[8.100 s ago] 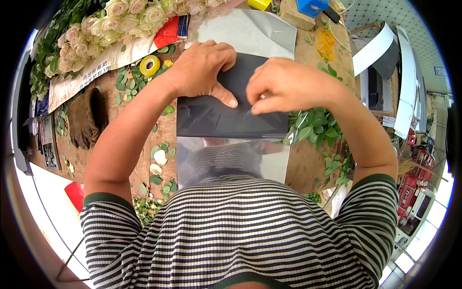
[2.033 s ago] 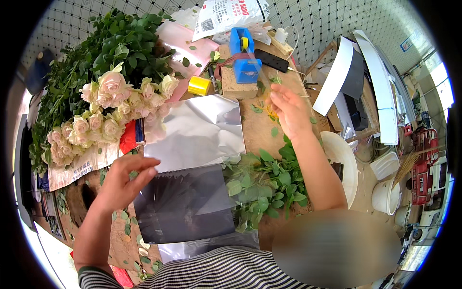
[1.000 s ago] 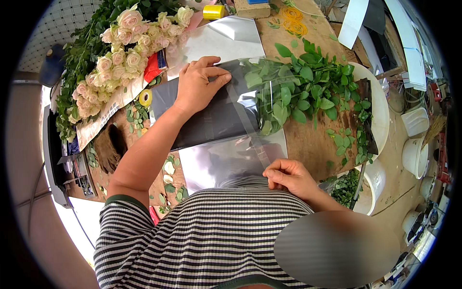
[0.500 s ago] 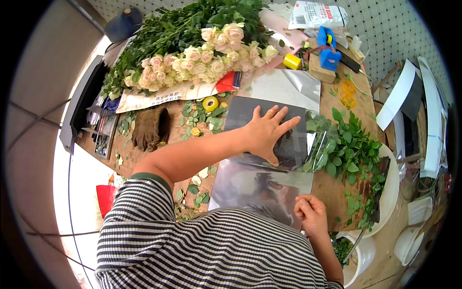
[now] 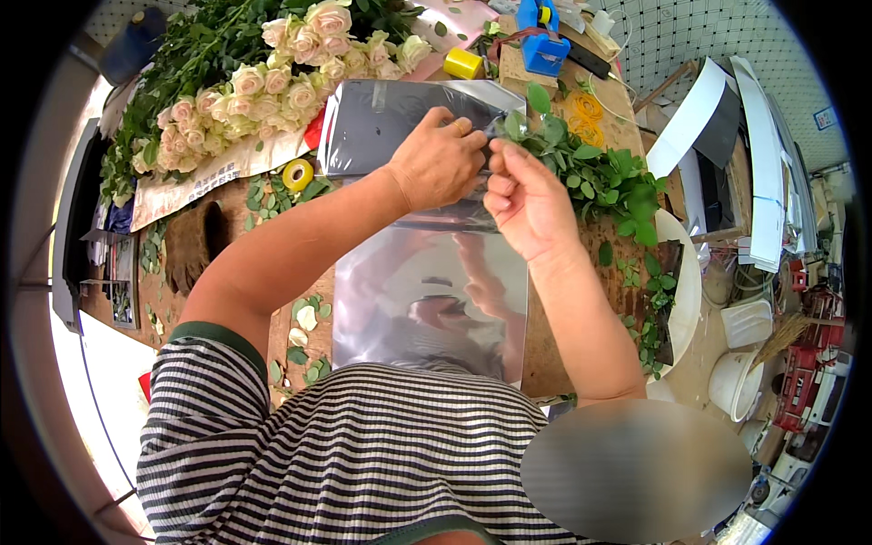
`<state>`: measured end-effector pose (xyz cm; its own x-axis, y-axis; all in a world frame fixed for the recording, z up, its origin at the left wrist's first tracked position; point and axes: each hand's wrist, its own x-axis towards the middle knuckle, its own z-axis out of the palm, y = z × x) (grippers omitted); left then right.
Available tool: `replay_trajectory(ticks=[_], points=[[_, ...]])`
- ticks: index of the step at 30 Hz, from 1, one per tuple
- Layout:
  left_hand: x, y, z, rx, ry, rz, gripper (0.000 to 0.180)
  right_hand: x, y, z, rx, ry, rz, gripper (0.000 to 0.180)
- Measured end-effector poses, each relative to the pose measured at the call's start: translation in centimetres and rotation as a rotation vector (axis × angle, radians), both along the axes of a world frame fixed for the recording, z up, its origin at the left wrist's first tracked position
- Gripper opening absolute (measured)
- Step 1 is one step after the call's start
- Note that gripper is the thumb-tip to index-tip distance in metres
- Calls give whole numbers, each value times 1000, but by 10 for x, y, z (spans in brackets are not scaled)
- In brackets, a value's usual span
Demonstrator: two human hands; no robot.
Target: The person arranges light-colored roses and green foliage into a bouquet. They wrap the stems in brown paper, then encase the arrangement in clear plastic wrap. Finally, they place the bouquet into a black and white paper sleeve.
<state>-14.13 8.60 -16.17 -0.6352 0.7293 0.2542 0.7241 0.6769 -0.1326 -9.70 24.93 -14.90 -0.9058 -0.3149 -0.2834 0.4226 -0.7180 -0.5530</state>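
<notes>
My left hand (image 5: 440,162) is closed over the dark wrapping sheets (image 5: 368,132), with clear plastic film bunched at its fingertips. Close beside it, my right hand (image 5: 531,200) has thumb and fingers drawn into a pinch; whatever sits between them is too small to make out. The fingertips of both hands nearly meet at the sheets' right end. Leafy green stems (image 5: 595,168) lie just right of the fingertips. Nearer to me, a shiny, see-through sheet (image 5: 427,300) lies flat on the table and mirrors my arms.
Pale pink roses (image 5: 263,86) lie at the back left. A yellow tape roll (image 5: 297,174) and a brown glove (image 5: 193,245) are on the left. A blue tape dispenser (image 5: 543,41), a yellow roll (image 5: 463,64) and rubber bands (image 5: 586,118) stand at the back right. A white tub (image 5: 686,318) adjoins the table's right edge.
My left hand, earlier spread flat on the dark sheet, has closed and lifted the film. My right hand has risen from the near edge to meet it. The view has shifted rightward.
</notes>
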Motion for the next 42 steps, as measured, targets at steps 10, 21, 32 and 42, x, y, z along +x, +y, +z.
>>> replay_trajectory(ticks=[10, 21, 32, 42], points=[[-27, -4, 4, 202, -172, 133, 17, 11, -23, -114, 512, 150, -200, 14], [-41, -23, 29, 326, -404, -45, 16, 21, 33, -68, 929, 298, 321, 31], [-34, -43, -18, 358, -1363, 272, 44, -113, 77, 9, 1119, 688, 173, 41], [-29, -181, -8, 557, -1860, 410, 102, -374, 115, -63, 1531, 308, -226, 53]])
